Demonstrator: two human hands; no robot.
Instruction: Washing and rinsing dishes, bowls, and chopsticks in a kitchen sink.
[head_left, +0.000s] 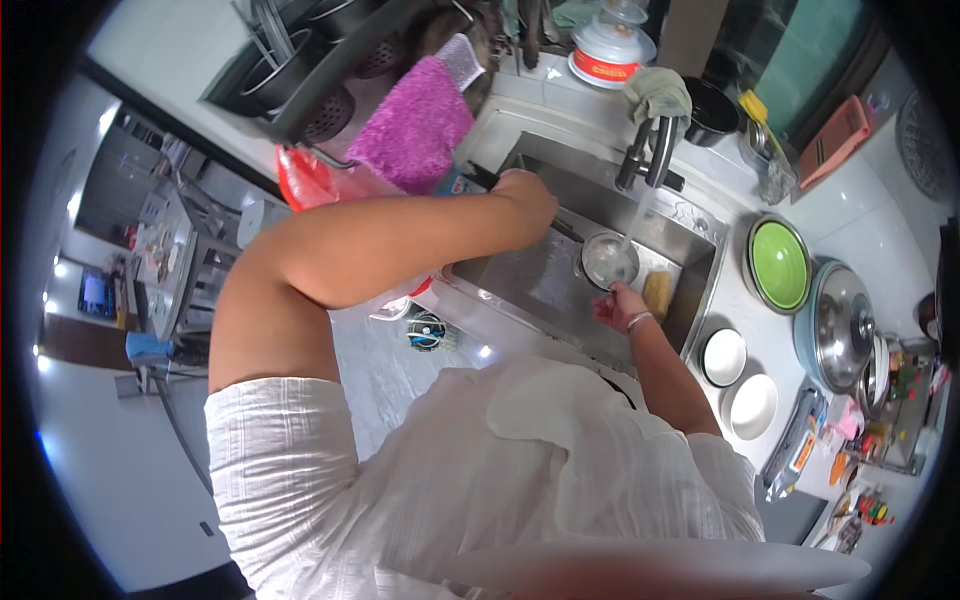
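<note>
My left hand (527, 201) is closed around the dark handle (568, 229) of a small round metal pan (609, 259). The pan is held inside the stainless steel sink (517, 289). With thumb and fingers, my right hand (622, 306) holds the pan's near rim; a band circles that wrist. Water (639, 219) runs from the dark faucet (660, 154) into the pan, and some shows inside it. A yellowish sponge (658, 295) lies in the sink, right of the pan. My left hand hides part of the handle.
A green bowl (780, 266), two white bowls (724, 358) and a lidded pot (841, 326) stand on the right counter. A purple cloth (416, 124) hangs left of the sink, below a dark rack (300, 82). A grey-green cloth (658, 94) drapes over the faucet.
</note>
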